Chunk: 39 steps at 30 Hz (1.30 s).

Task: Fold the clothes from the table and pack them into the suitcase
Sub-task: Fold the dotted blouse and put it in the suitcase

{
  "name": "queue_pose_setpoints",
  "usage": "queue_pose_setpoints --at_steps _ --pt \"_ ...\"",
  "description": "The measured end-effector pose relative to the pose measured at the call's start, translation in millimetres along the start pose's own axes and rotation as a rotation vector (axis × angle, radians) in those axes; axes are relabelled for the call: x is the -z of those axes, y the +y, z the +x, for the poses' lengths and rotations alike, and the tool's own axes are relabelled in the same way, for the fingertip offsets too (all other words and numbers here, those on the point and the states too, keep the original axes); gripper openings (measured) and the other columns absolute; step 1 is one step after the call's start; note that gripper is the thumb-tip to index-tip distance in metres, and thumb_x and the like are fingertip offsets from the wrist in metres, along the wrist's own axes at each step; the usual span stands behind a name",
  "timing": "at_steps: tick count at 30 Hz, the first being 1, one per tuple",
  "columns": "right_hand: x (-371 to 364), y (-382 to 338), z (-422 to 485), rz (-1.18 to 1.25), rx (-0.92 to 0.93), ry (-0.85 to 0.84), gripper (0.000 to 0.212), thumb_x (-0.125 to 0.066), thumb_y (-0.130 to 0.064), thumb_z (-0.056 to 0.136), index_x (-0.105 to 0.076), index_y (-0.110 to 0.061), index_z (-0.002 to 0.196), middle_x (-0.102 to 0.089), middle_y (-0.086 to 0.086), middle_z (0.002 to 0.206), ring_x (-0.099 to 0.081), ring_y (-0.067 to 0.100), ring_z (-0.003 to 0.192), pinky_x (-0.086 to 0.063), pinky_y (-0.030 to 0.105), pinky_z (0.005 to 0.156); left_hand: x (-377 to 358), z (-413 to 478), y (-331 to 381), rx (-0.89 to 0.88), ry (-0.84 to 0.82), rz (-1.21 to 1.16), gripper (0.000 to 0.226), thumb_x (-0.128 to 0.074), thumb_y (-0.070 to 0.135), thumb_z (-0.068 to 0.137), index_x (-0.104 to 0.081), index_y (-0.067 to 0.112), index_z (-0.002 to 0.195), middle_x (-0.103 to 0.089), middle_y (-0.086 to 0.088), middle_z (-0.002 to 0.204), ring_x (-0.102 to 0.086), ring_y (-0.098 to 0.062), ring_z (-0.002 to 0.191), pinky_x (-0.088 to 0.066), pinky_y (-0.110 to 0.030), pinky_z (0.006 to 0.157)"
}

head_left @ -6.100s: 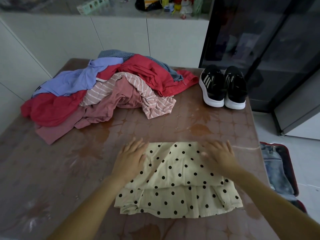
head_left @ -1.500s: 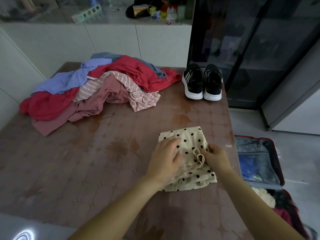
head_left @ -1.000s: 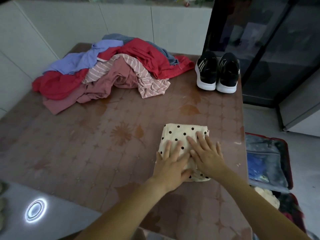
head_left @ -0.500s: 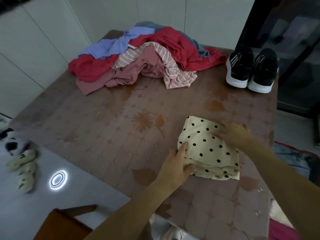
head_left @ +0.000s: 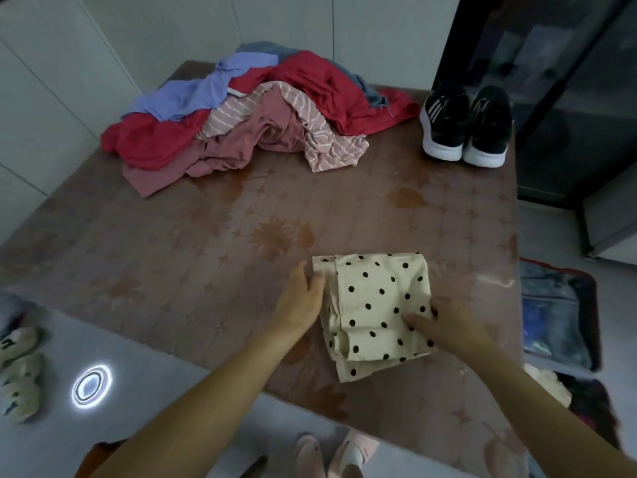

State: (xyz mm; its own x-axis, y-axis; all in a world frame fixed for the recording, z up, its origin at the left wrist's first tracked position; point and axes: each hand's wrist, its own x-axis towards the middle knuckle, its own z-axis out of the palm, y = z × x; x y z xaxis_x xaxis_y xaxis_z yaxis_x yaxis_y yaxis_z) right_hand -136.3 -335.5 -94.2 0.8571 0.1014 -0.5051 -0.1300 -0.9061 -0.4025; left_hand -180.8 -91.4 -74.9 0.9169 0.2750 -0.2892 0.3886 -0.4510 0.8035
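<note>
left hand (head_left: 303,300) rests loose-fingered against the folded polka-dot garment (head_left: 374,305) near the front edge of the worktop (head_left: 206,253), right hand (head_left: 446,322) pinching it.

hands (head_left: 299,301) (head_left: 451,326) 2 | polka-dot garment (head_left: 375,298) 1 | black sneakers (head_left: 444,129) (head_left: 489,132) 2 | clothes pile (head_left: 262,115) 1 | suitcase (head_left: 565,270) 1
</note>
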Motion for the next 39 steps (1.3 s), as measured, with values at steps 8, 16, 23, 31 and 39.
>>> queue_pose_setpoints --at_steps 8,16,23,31,39 --pt "-8 -18 -13 0.383 -0.062 0.204 0.048 -0.068 -0.027 0.082 -0.05 -0.008 0.122 -0.062 0.005 0.104 -0.059 0.027 0.094 -0.05 0.04 0.081 -29 -16 5 0.194 -0.081 -0.129 0.078 -0.072 0.043 0.06 -0.041 0.012 0.124 -0.061 0.004 0.112 -0.061 -0.014 0.103 -0.051 -0.042 0.092" --pt "-27 -16 -57 0.335 -0.068 0.172 0.022 -0.065 -0.018 0.079 -0.053 -0.011 0.096 -0.056 -0.001 0.08 -0.051 0.013 0.069 -0.034 0.023 0.052 -27 -45 -21 0.141 -0.061 -0.132 0.071 -0.075 0.033 0.063 -0.039 0.015 0.122 -0.057 0.0 0.117 -0.057 -0.017 0.109 -0.05 -0.039 0.093" --pt "-39 -5 -91 0.478 -0.084 0.116 0.024 -0.058 -0.017 0.082 -0.048 -0.013 0.104 -0.053 -0.007 0.082 -0.054 0.019 0.081 -0.041 0.03 0.063 -35 -84 -28 0.117 -0.101 -0.059 0.058 -0.069 0.038 0.072 -0.044 0.014 0.119 -0.06 0.013 0.101 -0.06 -0.008 0.095 -0.052 -0.034 0.087" --pt "-21 67 -125 0.632 0.007 0.173 0.033 -0.063 -0.019 0.086 -0.045 -0.02 0.113 -0.051 -0.016 0.086 -0.051 0.006 0.078 -0.043 0.029 0.068 -94 -139 8 -0.042 0.005 -0.109 0.058 -0.066 0.02 0.086 -0.034 0.012 0.133 -0.051 0.021 0.109 -0.056 0.004 0.102 -0.047 -0.022 0.09" --pt "8 213 -179 0.952 0.079 0.24 0.071 -0.064 -0.01 0.087 -0.028 -0.042 0.139 -0.05 -0.024 0.118 -0.057 -0.002 0.098 -0.051 0.022 0.079 -210 -221 61 -0.143 -0.04 -0.235 0.091 -0.068 0.026 0.085 -0.004 0.033 0.148 -0.026 0.019 0.15 -0.027 0.006 0.137 -0.027 -0.032 0.116"
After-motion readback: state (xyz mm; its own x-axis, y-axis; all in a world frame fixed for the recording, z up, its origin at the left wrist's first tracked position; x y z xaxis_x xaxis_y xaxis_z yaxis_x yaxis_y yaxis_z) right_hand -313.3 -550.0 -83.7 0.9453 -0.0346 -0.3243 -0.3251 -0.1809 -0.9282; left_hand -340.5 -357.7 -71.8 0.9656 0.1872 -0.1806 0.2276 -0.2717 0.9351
